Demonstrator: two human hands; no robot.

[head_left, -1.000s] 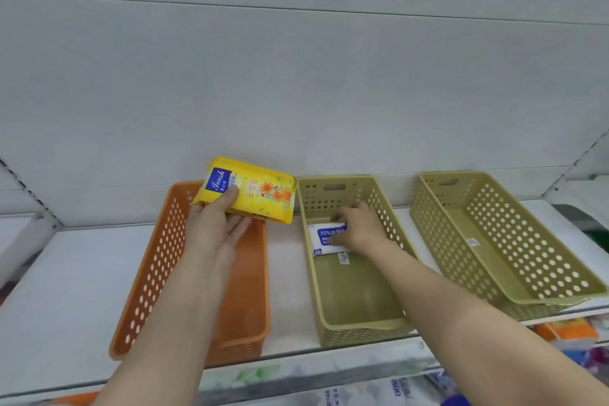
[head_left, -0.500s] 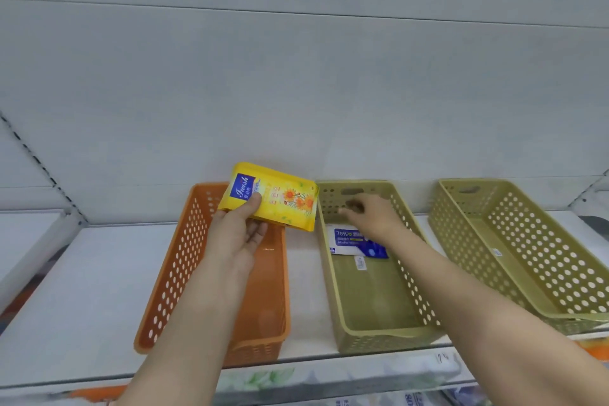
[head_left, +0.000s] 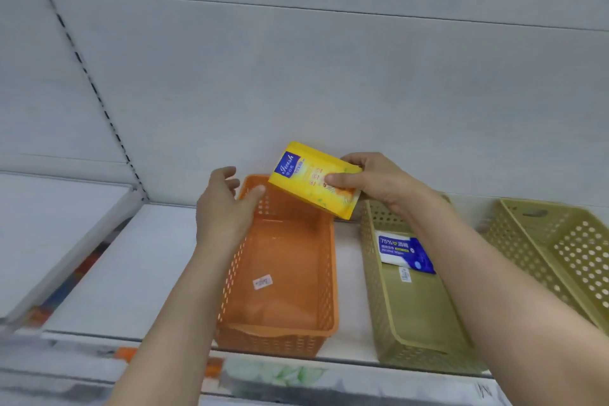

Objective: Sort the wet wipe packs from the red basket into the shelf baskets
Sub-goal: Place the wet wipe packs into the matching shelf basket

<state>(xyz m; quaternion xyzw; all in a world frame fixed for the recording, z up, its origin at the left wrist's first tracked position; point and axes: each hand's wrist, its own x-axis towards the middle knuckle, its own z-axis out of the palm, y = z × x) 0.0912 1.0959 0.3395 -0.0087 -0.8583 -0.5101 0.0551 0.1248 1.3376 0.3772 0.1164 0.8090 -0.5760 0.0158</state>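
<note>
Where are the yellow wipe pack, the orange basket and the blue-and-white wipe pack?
yellow wipe pack (head_left: 301,175): head view, its yellow front.
orange basket (head_left: 331,273): head view, right side wall.
blue-and-white wipe pack (head_left: 403,250): head view, printed front.

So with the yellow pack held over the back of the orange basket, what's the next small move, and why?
Probably lower the yellow wet wipe pack into the orange basket and let go. The right hand pinches it tilted just above the basket's back end, the basket holds only a sticker, and the left hand hovers open by its rim.

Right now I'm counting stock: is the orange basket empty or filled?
Empty: the orange basket shows only a small sticker on its floor.
</note>
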